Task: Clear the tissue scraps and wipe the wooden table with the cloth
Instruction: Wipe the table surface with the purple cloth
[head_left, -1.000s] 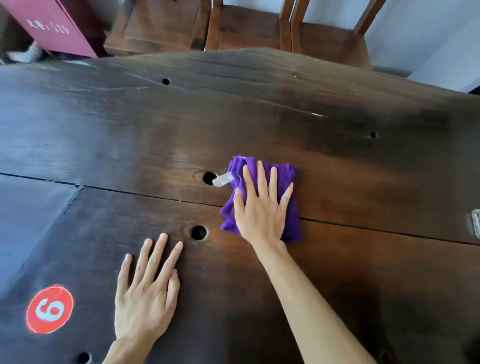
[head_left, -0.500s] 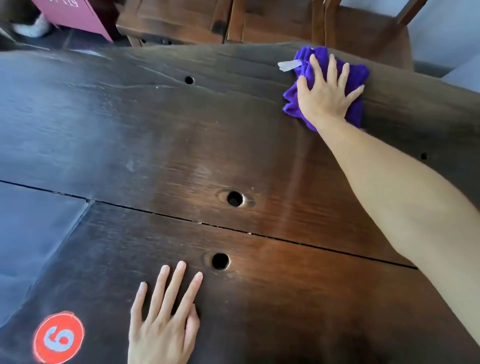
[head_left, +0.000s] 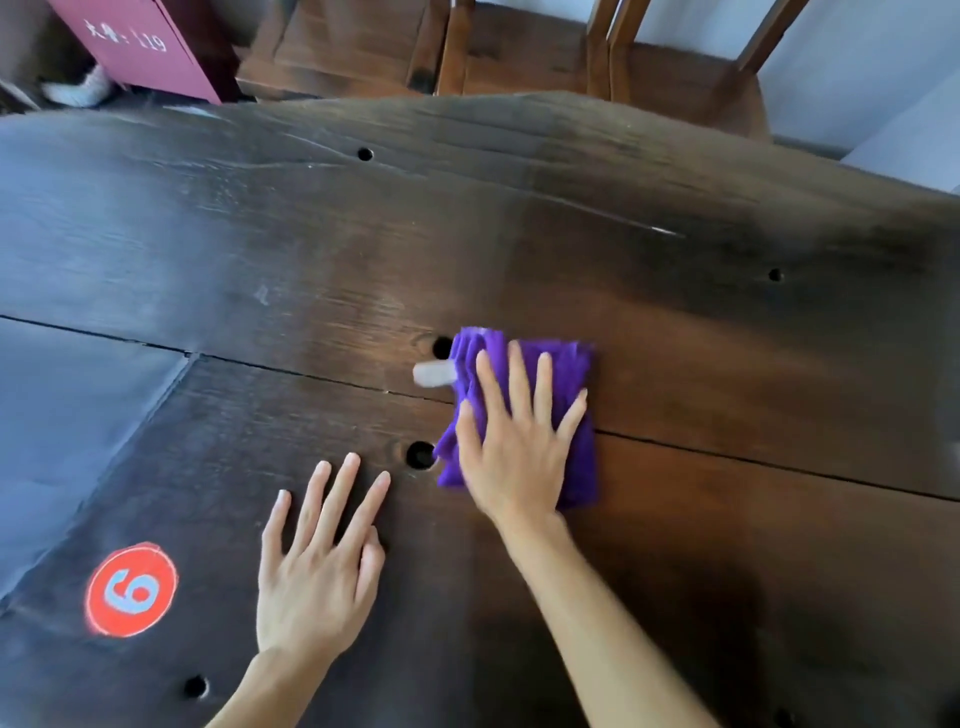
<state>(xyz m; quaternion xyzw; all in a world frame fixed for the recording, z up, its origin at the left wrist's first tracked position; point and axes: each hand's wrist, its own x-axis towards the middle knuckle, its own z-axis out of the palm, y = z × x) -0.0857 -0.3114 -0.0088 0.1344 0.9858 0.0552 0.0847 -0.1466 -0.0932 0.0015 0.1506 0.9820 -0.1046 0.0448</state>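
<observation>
A folded purple cloth (head_left: 576, 364) lies on the dark wooden table (head_left: 260, 234) near its middle, across the seam between two planks. My right hand (head_left: 514, 441) presses flat on the cloth with fingers spread and straight. A white tag (head_left: 432, 374) sticks out of the cloth's left side. My left hand (head_left: 317, 561) rests flat on the table to the near left, fingers straight, holding nothing. I see no tissue scraps on the table.
A red round sticker with the number 6 (head_left: 131, 590) sits at the near left. Several round holes (head_left: 420, 454) dot the tabletop. Wooden chairs (head_left: 519, 47) stand beyond the far edge, with a pink box (head_left: 140, 47) at the far left.
My right hand swept the cloth out to the table's far edge, then back to the middle near the two holes. My left hand has stayed flat on the table.
</observation>
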